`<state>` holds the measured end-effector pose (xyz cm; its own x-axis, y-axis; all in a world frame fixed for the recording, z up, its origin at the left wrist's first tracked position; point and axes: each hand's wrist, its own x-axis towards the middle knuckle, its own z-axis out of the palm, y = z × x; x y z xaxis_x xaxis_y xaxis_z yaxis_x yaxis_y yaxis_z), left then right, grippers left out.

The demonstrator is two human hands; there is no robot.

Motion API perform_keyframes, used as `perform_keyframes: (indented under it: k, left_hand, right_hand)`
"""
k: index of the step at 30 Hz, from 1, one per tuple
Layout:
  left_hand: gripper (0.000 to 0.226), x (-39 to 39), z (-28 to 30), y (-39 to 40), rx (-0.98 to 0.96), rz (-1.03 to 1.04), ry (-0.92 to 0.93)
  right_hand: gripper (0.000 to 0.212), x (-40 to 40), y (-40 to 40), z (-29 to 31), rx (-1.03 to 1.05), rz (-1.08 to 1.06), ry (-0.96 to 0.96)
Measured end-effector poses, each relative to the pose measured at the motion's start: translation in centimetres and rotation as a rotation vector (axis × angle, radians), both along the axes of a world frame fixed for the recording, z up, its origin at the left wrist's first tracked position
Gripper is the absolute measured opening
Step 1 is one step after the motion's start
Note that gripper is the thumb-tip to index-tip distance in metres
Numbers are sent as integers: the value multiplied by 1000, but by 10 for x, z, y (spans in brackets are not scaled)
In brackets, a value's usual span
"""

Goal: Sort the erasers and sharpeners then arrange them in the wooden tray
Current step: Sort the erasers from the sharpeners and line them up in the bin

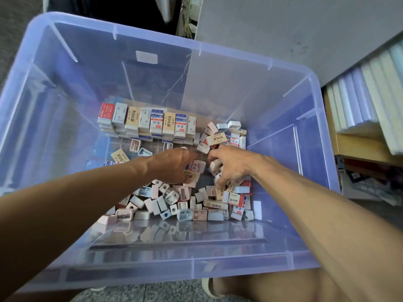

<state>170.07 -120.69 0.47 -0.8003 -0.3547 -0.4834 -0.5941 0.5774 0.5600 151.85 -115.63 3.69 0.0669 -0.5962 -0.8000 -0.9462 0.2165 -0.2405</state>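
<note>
A big see-through blue bin (218, 51) holds everything. Boxed erasers stand in a neat stacked row (148, 122) along its far side. A loose heap of erasers and small pastel sharpeners (185, 203) fills the near and right part. A pink sharpener (135, 145) and a blue sharpener (145, 151) lie just in front of the row. My left hand (172, 164) reaches into the middle and grips a couple of white erasers (197, 166). My right hand (235, 164) is beside it, fingers curled down into the heap and pinching a cream eraser (216, 165). I cannot make out a wooden tray.
The bin's high walls surround both forearms. A shelf with upright folders and books (366, 101) stands to the right, and a grey panel (283, 29) is behind the bin. My bare knee (272, 288) is at the bottom edge over the speckled floor.
</note>
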Motion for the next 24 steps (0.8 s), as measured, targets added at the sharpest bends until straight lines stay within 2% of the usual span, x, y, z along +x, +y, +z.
perform_keyframes:
  k: [3,6,13,16,19,22,24]
  left_hand:
    - [50,4,0,-2,63,39,-20]
    - [47,8,6,-3,99,93,-48]
    - [34,22,23,-4,232,161,-13]
    - [31,24,34,0,229,164,-11]
    - [30,31,45,3,230,194,-12]
    - [25,43,54,4,198,202,-55]
    - [26,51,58,5,179,215,-64]
  right_hand:
    - [83,-1,-2,0,17,42,47]
    - [72,-1,-6,5,95,-65,-12]
    - [59,9,-10,7,103,58,29]
    - [48,6,-9,9,92,40,23]
    - [50,8,-4,10,94,62,24]
    - [57,17,-3,15,117,190,97]
    - [54,21,-1,19,89,259,136]
